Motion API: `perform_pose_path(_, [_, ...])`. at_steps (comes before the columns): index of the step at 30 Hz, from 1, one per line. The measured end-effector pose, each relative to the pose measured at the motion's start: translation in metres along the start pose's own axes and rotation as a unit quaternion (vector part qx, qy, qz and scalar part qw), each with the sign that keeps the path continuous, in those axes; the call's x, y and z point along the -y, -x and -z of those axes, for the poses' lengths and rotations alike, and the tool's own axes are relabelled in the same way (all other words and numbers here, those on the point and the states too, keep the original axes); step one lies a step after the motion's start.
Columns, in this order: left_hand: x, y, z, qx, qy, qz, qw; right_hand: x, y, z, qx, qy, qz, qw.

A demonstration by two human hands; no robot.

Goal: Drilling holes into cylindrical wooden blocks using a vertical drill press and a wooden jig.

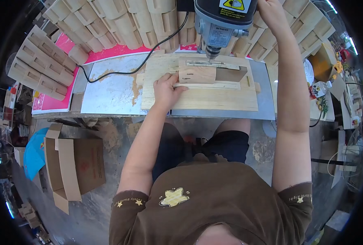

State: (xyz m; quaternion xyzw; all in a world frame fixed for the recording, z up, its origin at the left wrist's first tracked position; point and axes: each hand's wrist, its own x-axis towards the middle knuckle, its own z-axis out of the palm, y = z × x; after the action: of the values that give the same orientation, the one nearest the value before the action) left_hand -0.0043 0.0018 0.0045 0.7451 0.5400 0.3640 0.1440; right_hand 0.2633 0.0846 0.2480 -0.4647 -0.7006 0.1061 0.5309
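Observation:
My left hand [167, 87] rests on a plywood jig board [197, 98] and presses against the left end of a small wooden block [197, 74] set in the jig. The block lies just below the bit of a drill press [216, 28], whose grey head hangs over the bench. My right hand [271, 12] reaches up beside the drill head at the top edge, closed on something that I cannot make out, probably its feed handle.
The jig sits on a metal-topped bench [112, 90] dusted with sawdust; a black cable [128, 71] crosses it. Stacks of shaped wooden pieces [120, 24] crowd the back and left [38, 61]. An open cardboard box [73, 167] stands on the floor at left.

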Motion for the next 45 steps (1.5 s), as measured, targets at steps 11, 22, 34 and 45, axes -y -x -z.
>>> perform_pose_path(11, [0.006, 0.004, 0.005, 0.005, 0.003, 0.008, 1.000, 0.052, 0.106, 0.001, -0.019, 0.287, 0.020, 0.958])
perform_pose_path(22, [0.001, 0.002, 0.003, 0.013, 0.008, 0.010, 1.000, -0.022, 0.182, -0.057, -0.131, 0.120, 0.081, 0.981])
perform_pose_path(34, [0.003, 0.005, 0.001, 0.010, 0.012, 0.018, 1.000, 0.028, 0.107, -0.011, -0.140, 0.216, 0.164, 0.952])
perform_pose_path(45, [-0.028, 0.002, -0.026, -0.011, -0.030, 0.010, 0.999, 0.004, -0.004, -0.010, -0.075, 0.275, 0.031, 0.958])
